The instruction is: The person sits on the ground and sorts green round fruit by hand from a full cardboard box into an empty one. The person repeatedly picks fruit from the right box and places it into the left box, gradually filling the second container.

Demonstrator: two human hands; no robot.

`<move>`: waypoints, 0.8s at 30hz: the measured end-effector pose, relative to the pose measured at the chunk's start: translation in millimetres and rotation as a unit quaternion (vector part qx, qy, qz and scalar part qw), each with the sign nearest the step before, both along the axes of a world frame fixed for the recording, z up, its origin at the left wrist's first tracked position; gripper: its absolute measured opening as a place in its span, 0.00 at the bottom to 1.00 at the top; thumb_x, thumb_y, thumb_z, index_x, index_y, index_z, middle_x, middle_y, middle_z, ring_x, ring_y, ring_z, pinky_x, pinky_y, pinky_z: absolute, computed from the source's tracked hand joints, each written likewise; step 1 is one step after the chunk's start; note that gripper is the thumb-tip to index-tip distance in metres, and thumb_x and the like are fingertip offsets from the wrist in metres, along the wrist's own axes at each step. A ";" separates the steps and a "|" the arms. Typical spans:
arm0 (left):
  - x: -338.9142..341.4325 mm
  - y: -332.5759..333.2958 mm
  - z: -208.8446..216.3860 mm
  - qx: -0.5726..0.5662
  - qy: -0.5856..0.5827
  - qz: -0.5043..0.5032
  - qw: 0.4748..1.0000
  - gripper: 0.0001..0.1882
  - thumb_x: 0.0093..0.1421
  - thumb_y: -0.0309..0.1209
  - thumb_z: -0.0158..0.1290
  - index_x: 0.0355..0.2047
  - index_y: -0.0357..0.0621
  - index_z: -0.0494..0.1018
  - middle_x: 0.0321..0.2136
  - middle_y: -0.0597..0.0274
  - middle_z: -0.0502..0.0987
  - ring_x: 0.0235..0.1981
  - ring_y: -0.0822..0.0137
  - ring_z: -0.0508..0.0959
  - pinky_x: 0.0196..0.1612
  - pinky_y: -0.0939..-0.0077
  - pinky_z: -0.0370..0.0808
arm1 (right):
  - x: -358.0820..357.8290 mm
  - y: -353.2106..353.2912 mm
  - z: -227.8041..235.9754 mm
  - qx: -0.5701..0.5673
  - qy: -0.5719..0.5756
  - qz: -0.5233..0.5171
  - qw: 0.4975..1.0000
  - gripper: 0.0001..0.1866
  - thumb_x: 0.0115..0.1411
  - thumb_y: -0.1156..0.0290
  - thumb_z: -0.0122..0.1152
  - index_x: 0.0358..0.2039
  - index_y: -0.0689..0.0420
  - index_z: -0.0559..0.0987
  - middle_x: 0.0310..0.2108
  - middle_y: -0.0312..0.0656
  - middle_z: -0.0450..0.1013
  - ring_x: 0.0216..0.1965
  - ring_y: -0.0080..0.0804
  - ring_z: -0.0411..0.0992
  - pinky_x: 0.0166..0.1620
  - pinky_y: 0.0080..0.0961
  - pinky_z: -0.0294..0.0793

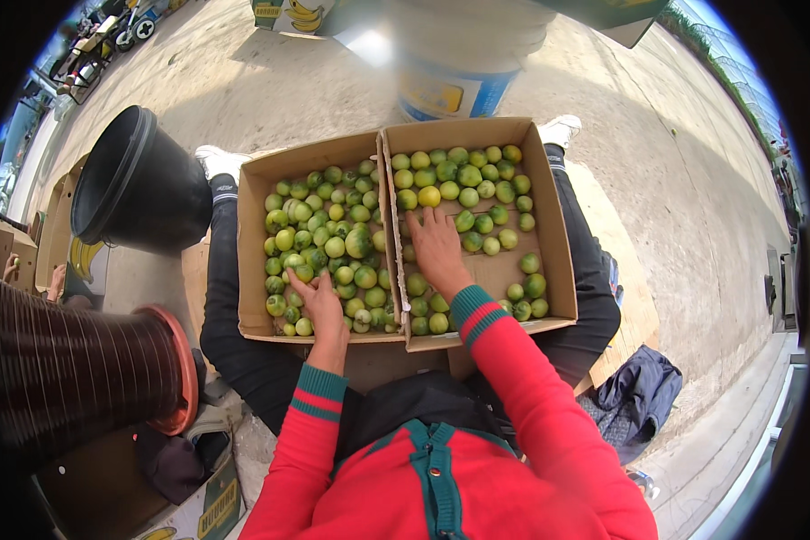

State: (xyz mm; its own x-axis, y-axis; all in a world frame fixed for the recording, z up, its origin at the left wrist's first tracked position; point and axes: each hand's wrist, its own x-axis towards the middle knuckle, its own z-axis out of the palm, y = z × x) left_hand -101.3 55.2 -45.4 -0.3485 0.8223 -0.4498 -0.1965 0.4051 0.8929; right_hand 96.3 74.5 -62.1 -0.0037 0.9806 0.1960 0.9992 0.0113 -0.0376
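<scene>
Two cardboard boxes stand side by side between my legs: the left box (253, 184) is largely covered with small green tomatoes (336, 247), some yellowish with dark green tops. Fewer lie in the right box (552, 238), where bare cardboard shows in the middle. Into the left box's near half reaches my left hand (323, 308), thumb and fingers apart, touching tomatoes. My right hand (437, 250) is in the right box near the dividing walls, its stretched fingers against tomatoes beside a yellow one (429, 196). I see nothing gripped in either hand, though some fingertips are partly hidden.
A black bucket (166, 184) leans at the left, above a dark ribbed pot-like object (81, 364) with a red rim. Beyond the boxes stands a white bucket (459, 72). Another person's hand (56, 283) shows at far left. Dark cloth (637, 396) lies at right.
</scene>
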 end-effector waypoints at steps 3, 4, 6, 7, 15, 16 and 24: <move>1.2 -3.7 4.7 0.034 -0.018 -0.009 0.999 0.40 0.66 0.26 0.48 0.72 0.53 0.39 0.35 0.68 0.63 0.30 0.75 0.62 0.32 0.80 0.65 | 2.8 -2.4 6.2 0.025 0.005 -0.029 0.999 0.20 0.57 0.72 0.55 0.52 0.53 0.73 0.39 0.41 0.68 0.44 0.39 0.67 0.47 0.35 0.65; 0.3 -3.8 1.8 0.072 -0.003 -0.014 0.997 0.40 0.66 0.25 0.49 0.71 0.52 0.40 0.38 0.66 0.63 0.32 0.76 0.63 0.34 0.81 0.66 | 2.9 -2.1 12.5 0.069 0.052 -0.039 0.995 0.22 0.55 0.71 0.57 0.52 0.53 0.72 0.40 0.41 0.69 0.44 0.39 0.67 0.48 0.36 0.65; 2.8 -6.3 2.5 0.167 0.064 -0.048 0.983 0.39 0.66 0.25 0.50 0.71 0.52 0.42 0.39 0.66 0.63 0.33 0.76 0.64 0.36 0.81 0.67 | 3.6 -2.8 30.4 0.157 0.144 -0.057 0.975 0.25 0.52 0.71 0.63 0.53 0.53 0.72 0.42 0.42 0.69 0.45 0.41 0.67 0.50 0.37 0.64; 4.7 -8.7 5.0 0.213 0.098 -0.064 0.970 0.39 0.66 0.25 0.50 0.71 0.52 0.43 0.40 0.65 0.63 0.34 0.76 0.64 0.37 0.81 0.67 | 4.0 -5.2 37.4 0.197 0.182 -0.024 0.963 0.26 0.51 0.72 0.64 0.53 0.53 0.71 0.43 0.42 0.69 0.46 0.42 0.67 0.51 0.37 0.63; 13.9 -11.2 23.1 0.305 -0.061 -0.275 0.910 0.33 0.67 0.33 0.52 0.69 0.48 0.51 0.44 0.64 0.69 0.38 0.75 0.70 0.42 0.81 0.69 | -33.7 -29.9 58.1 0.183 0.248 0.286 0.907 0.26 0.51 0.70 0.65 0.53 0.53 0.72 0.46 0.41 0.71 0.49 0.41 0.68 0.55 0.38 0.64; 11.8 -12.5 22.4 0.288 -0.066 -0.272 0.916 0.31 0.67 0.34 0.51 0.67 0.47 0.54 0.41 0.65 0.70 0.36 0.76 0.70 0.40 0.81 0.70 | -33.8 -29.8 58.0 0.179 0.258 0.282 0.907 0.26 0.51 0.70 0.65 0.52 0.53 0.72 0.45 0.40 0.71 0.49 0.41 0.68 0.55 0.38 0.64; -18.0 10.7 -0.6 0.106 -0.301 0.046 0.946 0.18 0.68 0.45 0.50 0.47 0.45 0.67 0.31 0.66 0.71 0.27 0.74 0.68 0.31 0.78 0.68 | 25.7 -14.5 18.7 0.082 0.070 -0.087 0.990 0.20 0.55 0.73 0.58 0.50 0.52 0.75 0.49 0.43 0.70 0.52 0.41 0.66 0.59 0.42 0.60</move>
State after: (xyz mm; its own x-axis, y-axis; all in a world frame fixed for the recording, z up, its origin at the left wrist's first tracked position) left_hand -119.3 65.8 -46.0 -0.1559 0.8951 -0.4177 -0.7219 0.1854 0.6667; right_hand 122.0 60.0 -43.4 0.2001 0.9192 0.3392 0.9719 -0.1423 -0.1877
